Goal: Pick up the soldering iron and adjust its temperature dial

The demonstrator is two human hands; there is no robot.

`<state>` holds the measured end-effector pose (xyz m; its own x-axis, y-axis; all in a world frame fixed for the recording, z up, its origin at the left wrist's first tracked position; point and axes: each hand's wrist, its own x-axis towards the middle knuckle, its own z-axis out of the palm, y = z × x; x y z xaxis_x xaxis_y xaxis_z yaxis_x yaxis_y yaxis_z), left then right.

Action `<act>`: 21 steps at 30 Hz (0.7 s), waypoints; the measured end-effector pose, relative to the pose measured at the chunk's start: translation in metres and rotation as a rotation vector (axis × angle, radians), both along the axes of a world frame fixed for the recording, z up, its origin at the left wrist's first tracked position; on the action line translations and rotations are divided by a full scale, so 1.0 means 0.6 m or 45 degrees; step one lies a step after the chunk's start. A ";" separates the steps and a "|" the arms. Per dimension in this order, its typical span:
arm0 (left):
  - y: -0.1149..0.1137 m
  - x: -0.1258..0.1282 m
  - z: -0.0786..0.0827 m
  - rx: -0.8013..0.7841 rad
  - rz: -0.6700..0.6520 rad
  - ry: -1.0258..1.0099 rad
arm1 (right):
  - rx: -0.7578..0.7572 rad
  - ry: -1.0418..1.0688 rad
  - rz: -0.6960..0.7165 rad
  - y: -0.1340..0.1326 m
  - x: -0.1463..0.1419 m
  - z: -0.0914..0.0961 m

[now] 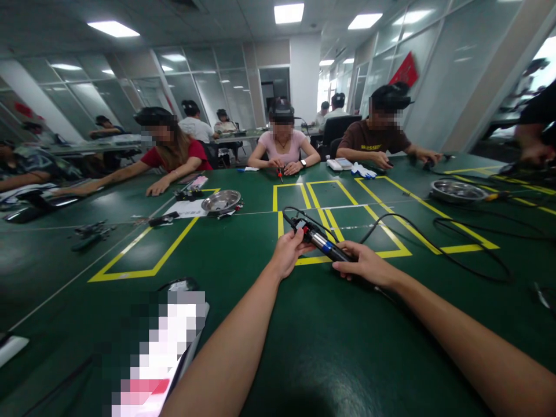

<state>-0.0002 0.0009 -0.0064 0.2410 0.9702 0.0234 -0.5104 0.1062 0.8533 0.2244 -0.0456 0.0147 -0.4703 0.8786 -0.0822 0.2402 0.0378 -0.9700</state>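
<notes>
In the head view, my right hand (362,262) is wrapped round the black grip of a slim electric screwdriver (322,242) with a silver and blue barrel. The tool lies slanted, its front end towards my left hand (288,252). There my left fingers and thumb pinch a small black part (300,223) with a bit of red on it. Whether the tool's tip touches this part is too small to tell. A thin black cable (292,209) loops above the part. Both hands are over the green table, in front of the yellow tape outlines.
Yellow tape rectangles (343,259) mark the green table (321,336). Metal bowls stand at left (221,200) and right (458,190). A black cord (486,260) snakes across the right side. A blurred-out phone (169,341) lies beside my left forearm. Several people sit opposite.
</notes>
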 end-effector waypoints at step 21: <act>0.000 -0.005 -0.002 -0.009 -0.084 0.096 | -0.144 0.156 0.057 0.009 0.012 -0.010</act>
